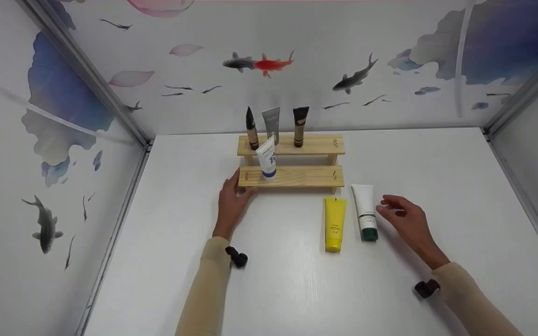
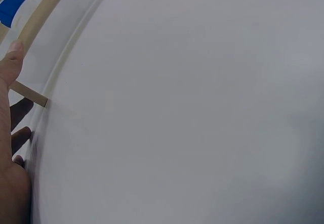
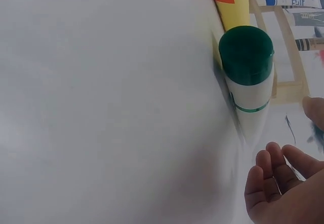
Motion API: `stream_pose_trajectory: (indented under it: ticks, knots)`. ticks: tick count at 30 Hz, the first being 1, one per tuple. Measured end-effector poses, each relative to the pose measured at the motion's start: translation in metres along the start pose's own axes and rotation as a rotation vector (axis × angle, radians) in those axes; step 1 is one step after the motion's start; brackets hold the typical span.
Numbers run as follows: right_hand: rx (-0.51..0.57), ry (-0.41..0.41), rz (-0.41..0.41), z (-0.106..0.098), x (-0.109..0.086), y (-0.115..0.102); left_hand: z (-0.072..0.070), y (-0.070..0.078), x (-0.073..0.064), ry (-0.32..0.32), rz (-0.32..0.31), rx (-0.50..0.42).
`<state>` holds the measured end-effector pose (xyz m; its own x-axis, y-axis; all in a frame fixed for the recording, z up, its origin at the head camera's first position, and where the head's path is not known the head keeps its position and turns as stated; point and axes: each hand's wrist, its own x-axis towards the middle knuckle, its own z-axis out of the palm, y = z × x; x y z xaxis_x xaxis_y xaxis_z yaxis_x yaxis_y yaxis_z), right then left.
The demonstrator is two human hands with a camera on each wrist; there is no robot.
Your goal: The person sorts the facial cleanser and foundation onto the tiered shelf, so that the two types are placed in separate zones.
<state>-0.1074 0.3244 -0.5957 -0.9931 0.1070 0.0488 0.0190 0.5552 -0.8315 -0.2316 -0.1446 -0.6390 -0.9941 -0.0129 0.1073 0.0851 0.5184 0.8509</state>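
Observation:
A two-step wooden display rack stands at the back of the table. My left hand grips its left front end, the thumb on the front edge and the other fingers around the side. On the lower step stands a white tube with a blue cap. A white tube with a green cap lies on the table, left of my right hand. That hand holds nothing; its fingers are loosely bent, a little apart from the tube. Beside this tube lies a yellow tube.
On the rack's upper step stand a pointed dark-and-tan tube, a grey tube and a black-and-tan tube. Panels printed with fish, such as the back panel, enclose the white table.

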Motion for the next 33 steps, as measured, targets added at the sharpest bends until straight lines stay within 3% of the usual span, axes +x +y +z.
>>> stream_pose_trajectory:
  ticks: [33]
  knots:
    - [-0.058,-0.094,0.106,0.016,-0.003,-0.007,-0.001,0.002,-0.001,-0.009,-0.061,-0.008]
